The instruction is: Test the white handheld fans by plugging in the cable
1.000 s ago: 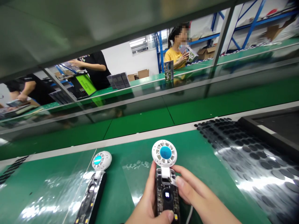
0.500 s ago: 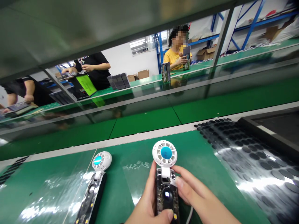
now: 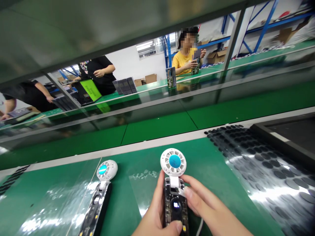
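Note:
A handheld fan [image 3: 174,162] stands upright before me, with a white round head, a blue centre and a see-through dark body showing a lit display. My left hand [image 3: 157,213] is closed around the body, its thumb low on the front. My right hand [image 3: 205,203] grips the upper right side, index finger behind the neck. Its thumb presses a small pale strip [image 3: 181,191] near the neck; what the strip is, I cannot make out. A white cable [image 3: 200,226] emerges beneath that hand. To the left lies a second handheld fan [image 3: 107,169], untouched.
Sheets of black round stickers [image 3: 268,164] cover the right side, beside a dark tray [image 3: 278,132]. Clear film [image 3: 54,200] lies on the left. Beyond the bench runs a green conveyor belt [image 3: 157,126]. Co-workers, one in a yellow shirt [image 3: 180,60], stand or sit across it.
The lit digits on the fan's display look different. Belt seams have shifted right. Across the belt, co-workers' arms and a standing box have moved. My hands stay nearly still.

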`<state>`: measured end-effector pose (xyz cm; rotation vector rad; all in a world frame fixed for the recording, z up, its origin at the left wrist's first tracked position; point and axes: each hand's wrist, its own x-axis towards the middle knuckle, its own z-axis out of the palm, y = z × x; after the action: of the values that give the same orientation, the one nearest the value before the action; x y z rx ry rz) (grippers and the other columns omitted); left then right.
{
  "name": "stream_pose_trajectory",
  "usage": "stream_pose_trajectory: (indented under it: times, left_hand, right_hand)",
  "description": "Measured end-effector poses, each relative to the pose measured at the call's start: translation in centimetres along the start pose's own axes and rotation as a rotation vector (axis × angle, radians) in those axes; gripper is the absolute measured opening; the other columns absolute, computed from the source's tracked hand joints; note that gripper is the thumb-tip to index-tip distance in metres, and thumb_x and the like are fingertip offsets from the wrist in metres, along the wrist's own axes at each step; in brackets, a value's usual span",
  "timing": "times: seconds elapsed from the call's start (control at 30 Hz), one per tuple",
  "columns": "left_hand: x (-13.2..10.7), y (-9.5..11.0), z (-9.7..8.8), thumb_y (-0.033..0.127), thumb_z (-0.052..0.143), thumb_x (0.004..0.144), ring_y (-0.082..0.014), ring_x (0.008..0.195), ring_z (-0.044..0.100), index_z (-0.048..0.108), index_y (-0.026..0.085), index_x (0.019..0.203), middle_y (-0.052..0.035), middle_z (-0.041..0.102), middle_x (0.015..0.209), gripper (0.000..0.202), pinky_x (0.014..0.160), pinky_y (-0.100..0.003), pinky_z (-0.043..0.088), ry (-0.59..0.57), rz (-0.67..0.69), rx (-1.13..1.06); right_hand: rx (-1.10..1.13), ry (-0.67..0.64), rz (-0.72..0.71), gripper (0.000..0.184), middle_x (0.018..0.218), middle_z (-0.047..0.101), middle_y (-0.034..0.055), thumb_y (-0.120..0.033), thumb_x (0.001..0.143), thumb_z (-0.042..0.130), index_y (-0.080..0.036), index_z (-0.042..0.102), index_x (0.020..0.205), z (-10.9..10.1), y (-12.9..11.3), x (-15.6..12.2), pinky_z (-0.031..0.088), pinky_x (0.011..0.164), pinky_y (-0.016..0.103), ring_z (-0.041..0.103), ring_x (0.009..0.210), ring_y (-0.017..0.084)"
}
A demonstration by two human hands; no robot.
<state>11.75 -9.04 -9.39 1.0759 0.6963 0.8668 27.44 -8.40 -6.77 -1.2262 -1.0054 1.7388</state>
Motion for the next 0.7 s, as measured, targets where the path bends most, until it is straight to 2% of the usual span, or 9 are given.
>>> stream_pose_trajectory:
  times: [0.13,0.27,0.4,0.47,0.53,0.6,0.63,0.7]
  left_hand:
    - [0.0,0.0,0.1,0.036,0.062,0.072,-0.0259,0.129,0.026,-0.003,0.024,0.137,-0.0091,0.021,0.145,0.093,0.102,-0.037,0.029,0.011,-0.006,0.027]
    - [0.0,-0.2,0.0,0.038,0.063,0.071,-0.0265,0.129,0.026,-0.004,0.023,0.137,-0.0095,0.023,0.144,0.095,0.103,-0.038,0.027,0.008,-0.009,0.024]
    - [0.0,-0.5,0.2,0.036,0.067,0.067,-0.0256,0.129,0.025,0.004,0.023,0.138,-0.0085,0.025,0.143,0.095,0.103,-0.036,0.026,0.075,0.000,-0.008]
    - [0.1,-0.3,0.3,0.034,0.071,0.062,-0.0259,0.125,0.034,0.008,0.021,0.138,-0.0102,0.033,0.140,0.100,0.098,-0.033,0.033,0.134,-0.048,-0.127]
    - [0.5,0.2,0.1,0.035,0.072,0.058,-0.0275,0.109,0.053,0.015,0.020,0.137,-0.0120,0.048,0.130,0.099,0.082,-0.032,0.045,0.223,-0.143,-0.270]
    - [1.3,0.8,-0.3,0.036,0.068,0.059,-0.0246,0.083,0.065,0.030,0.018,0.130,-0.0110,0.063,0.110,0.082,0.064,-0.029,0.049,0.366,-0.245,-0.305]
    - [2.0,1.1,-0.5,0.036,0.064,0.063,-0.0216,0.071,0.066,0.040,0.014,0.124,-0.0109,0.068,0.097,0.069,0.057,-0.027,0.049,0.432,-0.288,-0.279]
    - [3.8,2.0,-1.1,0.036,0.056,0.073,-0.0154,0.055,0.063,0.053,0.007,0.106,-0.0100,0.070,0.074,0.044,0.050,-0.023,0.046,0.527,-0.337,-0.196]
  right_hand:
    - [0.004,-0.008,-0.002,0.044,0.064,0.045,-0.0038,-0.050,0.075,0.051,-0.023,0.052,0.110,0.0,0.0,0.0,0.041,0.069,0.030,0.051,0.071,0.020]
    - [-0.011,-0.014,-0.027,0.043,0.064,0.044,-0.0037,-0.049,0.077,0.049,-0.022,0.052,0.109,-0.2,0.2,0.0,0.041,0.068,0.030,0.048,0.068,0.019]
    - [-0.018,-0.019,-0.042,0.042,0.065,0.046,-0.0030,-0.051,0.078,0.048,-0.022,0.053,0.108,-0.2,0.6,0.3,0.042,0.067,0.029,0.049,0.067,0.018]
    - [0.009,-0.018,-0.056,0.044,0.072,0.054,-0.0001,-0.053,0.078,0.047,-0.021,0.053,0.108,-0.1,1.0,0.6,0.043,0.066,0.029,0.052,0.070,0.019]
    - [0.015,-0.001,-0.083,0.048,0.076,0.058,0.0024,-0.054,0.078,0.045,-0.019,0.052,0.111,-0.1,1.3,1.0,0.044,0.066,0.029,0.055,0.071,0.020]
    - [-0.120,0.047,-0.142,0.049,0.070,0.058,0.0020,-0.052,0.079,0.043,-0.018,0.053,0.113,-0.2,1.6,1.4,0.044,0.064,0.029,0.056,0.068,0.020]
    - [-0.239,0.073,-0.185,0.049,0.065,0.056,0.0012,-0.050,0.079,0.043,-0.017,0.054,0.113,-0.3,1.7,1.5,0.044,0.061,0.029,0.056,0.064,0.020]
    - [-0.483,0.077,-0.262,0.048,0.060,0.056,0.0014,-0.046,0.080,0.041,-0.015,0.055,0.113,-0.6,1.7,1.9,0.042,0.055,0.028,0.057,0.058,0.021]
